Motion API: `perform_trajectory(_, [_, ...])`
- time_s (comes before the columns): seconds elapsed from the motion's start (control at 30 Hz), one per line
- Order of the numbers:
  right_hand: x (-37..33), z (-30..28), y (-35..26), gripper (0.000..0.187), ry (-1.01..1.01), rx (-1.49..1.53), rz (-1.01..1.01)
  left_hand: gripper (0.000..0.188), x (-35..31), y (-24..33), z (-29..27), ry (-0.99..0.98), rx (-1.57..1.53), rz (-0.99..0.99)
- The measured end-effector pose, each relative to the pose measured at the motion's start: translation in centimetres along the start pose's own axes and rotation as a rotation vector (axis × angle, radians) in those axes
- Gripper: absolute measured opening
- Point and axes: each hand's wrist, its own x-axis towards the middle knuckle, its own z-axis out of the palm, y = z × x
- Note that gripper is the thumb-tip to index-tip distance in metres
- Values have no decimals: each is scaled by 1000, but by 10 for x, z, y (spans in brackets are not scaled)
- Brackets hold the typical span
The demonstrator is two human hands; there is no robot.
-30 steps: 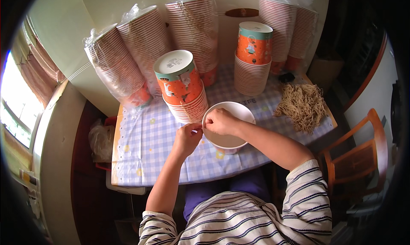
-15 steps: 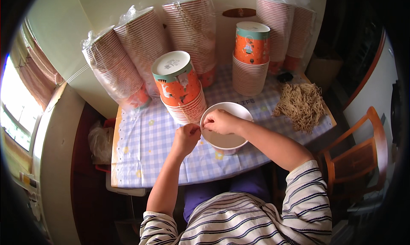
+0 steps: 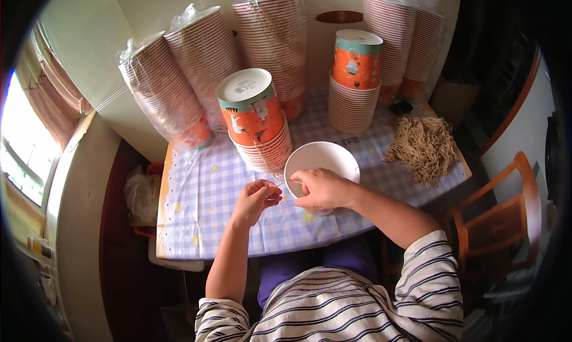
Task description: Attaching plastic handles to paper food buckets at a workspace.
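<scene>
Head | left hand (image 3: 256,201): fingertips pressed together, contents unclear | right hand (image 3: 328,190): curled over white tub (image 3: 331,156), can't tell if pinching | risk: wrist nudge could tip tub

1. This looks like a room in a home.
2. The table (image 3: 165,193) wears a blue-and-white checked tablecloth (image 3: 220,223), patterned with small yellow patches.
3. Beyond the table's left edge, a brownish curtain (image 3: 62,91) hangs beside a bright window (image 3: 24,145).
4. Off the right edge stands a wooden chair (image 3: 491,227).
5. Plastic-wrapped stacks of paper tubs (image 3: 271,50) along the far edge add a workroom touch.
</scene>
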Motion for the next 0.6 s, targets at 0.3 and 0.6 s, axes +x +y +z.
perform_trajectory(0.3, [-24, -16, 8, 32, 53, -336, -176, 9, -31, -29, 15, -264, -157, -25])
perform_trajectory(0.6, [-43, -20, 5, 12, 306, -452, -271, 7, -46, -25, 48, -89, -17, 422])
